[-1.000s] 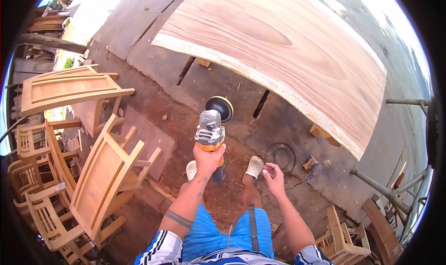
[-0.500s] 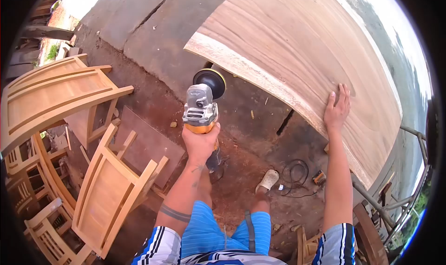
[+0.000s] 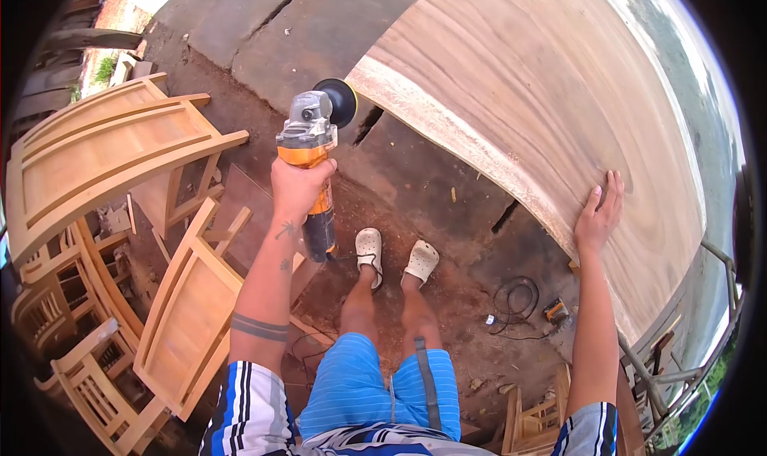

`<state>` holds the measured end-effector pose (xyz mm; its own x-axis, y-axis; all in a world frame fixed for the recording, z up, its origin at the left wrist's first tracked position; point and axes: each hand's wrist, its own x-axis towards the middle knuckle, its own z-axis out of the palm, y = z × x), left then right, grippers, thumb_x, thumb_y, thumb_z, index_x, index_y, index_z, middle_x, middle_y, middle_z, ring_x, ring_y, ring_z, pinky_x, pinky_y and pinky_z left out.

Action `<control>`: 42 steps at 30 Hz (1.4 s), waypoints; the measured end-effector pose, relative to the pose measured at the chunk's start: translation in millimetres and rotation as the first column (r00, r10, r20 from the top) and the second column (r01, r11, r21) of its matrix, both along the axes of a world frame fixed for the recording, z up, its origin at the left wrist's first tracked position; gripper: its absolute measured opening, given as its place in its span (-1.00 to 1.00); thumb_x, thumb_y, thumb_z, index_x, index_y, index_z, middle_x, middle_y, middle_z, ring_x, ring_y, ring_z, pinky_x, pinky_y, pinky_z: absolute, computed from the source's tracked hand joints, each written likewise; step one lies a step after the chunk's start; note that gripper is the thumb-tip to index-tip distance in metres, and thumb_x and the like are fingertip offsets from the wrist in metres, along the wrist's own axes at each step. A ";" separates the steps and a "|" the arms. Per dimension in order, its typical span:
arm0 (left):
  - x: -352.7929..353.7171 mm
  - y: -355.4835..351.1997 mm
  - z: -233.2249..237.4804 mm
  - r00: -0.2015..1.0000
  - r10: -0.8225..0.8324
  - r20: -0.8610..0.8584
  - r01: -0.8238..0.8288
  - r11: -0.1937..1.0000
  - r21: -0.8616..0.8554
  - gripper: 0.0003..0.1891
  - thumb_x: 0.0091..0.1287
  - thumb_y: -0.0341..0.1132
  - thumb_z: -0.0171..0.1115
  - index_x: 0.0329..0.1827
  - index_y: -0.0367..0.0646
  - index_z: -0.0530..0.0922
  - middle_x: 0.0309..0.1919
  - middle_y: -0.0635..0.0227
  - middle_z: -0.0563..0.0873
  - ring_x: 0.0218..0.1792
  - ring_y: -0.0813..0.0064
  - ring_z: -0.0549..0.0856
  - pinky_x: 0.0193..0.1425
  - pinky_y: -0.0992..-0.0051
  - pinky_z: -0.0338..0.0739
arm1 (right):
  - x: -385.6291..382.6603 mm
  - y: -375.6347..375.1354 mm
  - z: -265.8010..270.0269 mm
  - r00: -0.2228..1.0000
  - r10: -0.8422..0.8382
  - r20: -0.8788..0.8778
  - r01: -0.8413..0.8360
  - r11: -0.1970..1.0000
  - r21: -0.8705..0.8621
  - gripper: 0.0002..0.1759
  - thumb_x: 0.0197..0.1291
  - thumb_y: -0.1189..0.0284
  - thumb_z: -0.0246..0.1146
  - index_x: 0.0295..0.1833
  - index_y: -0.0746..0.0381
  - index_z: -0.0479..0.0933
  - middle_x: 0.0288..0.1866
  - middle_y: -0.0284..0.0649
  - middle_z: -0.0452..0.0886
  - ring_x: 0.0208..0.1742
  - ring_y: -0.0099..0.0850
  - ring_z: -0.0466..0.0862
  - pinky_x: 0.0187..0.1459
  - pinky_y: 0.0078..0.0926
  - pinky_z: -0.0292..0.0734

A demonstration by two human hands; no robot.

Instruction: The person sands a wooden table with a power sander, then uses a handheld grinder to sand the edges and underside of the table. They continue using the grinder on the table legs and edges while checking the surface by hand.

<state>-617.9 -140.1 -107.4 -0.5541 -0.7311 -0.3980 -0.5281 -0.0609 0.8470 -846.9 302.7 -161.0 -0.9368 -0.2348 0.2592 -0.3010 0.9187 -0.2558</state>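
Note:
My left hand (image 3: 297,186) is wrapped round the body of an orange and grey angle grinder (image 3: 318,210). A round black pad with a yellow rim (image 3: 339,103) sits at the tool's head, close to the left corner of a large wooden slab (image 3: 511,80). Pale, rough wood runs along the slab's near edge. On its grained top, near the right part of that edge, my right hand (image 3: 601,216) lies flat with fingers stretched out, holding nothing.
Wooden furniture frames (image 3: 120,148) and a panelled piece (image 3: 188,312) stand at the left. A coiled black cable (image 3: 515,298) and a small orange and black tool (image 3: 556,310) lie on the dirt floor. Metal rails (image 3: 723,264) flank the slab's right end. A cracked concrete slab (image 3: 264,56) spans the back.
The angle grinder has moved left and up in view, its pad now turned toward the slab's corner. Both feet now show side by side. My right hand stays on the slab.

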 end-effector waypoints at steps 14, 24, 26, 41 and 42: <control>-1.4 26.5 1.4 0.986 -0.132 0.107 0.143 0.984 -0.105 -0.71 0.09 -0.48 0.43 -0.10 -0.25 0.65 -0.34 0.39 0.73 -0.39 0.58 0.70 -0.29 0.46 0.62 | -1.0 1.2 0.3 1.000 -0.006 -0.021 0.006 1.000 0.002 -0.51 0.48 0.29 0.04 0.46 0.13 0.37 0.54 -0.18 0.35 0.58 -0.11 0.24 0.54 -0.08 0.06; -7.0 8.2 -5.8 0.995 -0.081 0.051 0.086 0.993 -0.087 -0.72 0.10 -0.47 0.43 -0.11 -0.26 0.66 -0.35 0.41 0.72 -0.39 0.60 0.68 -0.28 0.48 0.60 | -4.1 -0.2 0.6 0.999 -0.004 -0.041 0.004 1.000 0.007 -0.52 0.47 0.31 0.04 0.45 0.14 0.38 0.53 -0.17 0.35 0.57 -0.12 0.25 0.54 -0.08 0.07; -5.5 18.6 3.3 0.989 -0.125 0.077 0.133 0.984 -0.122 -0.70 0.08 -0.46 0.45 -0.10 -0.26 0.65 -0.32 0.41 0.74 -0.36 0.59 0.69 -0.23 0.48 0.61 | -0.7 -1.1 1.8 1.000 -0.009 -0.023 0.009 1.000 0.008 -0.52 0.47 0.32 0.04 0.45 0.14 0.38 0.53 -0.17 0.35 0.58 -0.12 0.25 0.54 -0.08 0.07; -2.0 118.4 25.6 0.919 -0.320 0.232 0.362 0.916 -0.173 -0.49 -0.05 -0.24 0.54 -0.09 -0.31 0.52 -0.31 0.01 0.78 -0.16 0.02 0.79 -0.06 0.25 0.64 | -1.2 4.1 0.3 1.000 -0.005 -0.009 0.005 0.999 -0.044 -0.54 0.48 0.36 -0.02 0.43 0.15 0.42 0.53 -0.15 0.37 0.58 -0.12 0.26 0.54 -0.12 0.08; 0.2 118.9 26.0 0.925 -0.308 0.222 0.349 0.921 -0.175 -0.49 -0.04 -0.24 0.54 -0.09 -0.31 0.52 -0.31 0.01 0.77 -0.16 0.01 0.79 -0.06 0.25 0.63 | 0.1 4.8 -0.2 1.000 -0.010 -0.004 0.010 0.999 -0.047 -0.53 0.48 0.35 -0.02 0.43 0.15 0.42 0.53 -0.16 0.37 0.58 -0.13 0.25 0.55 -0.10 0.06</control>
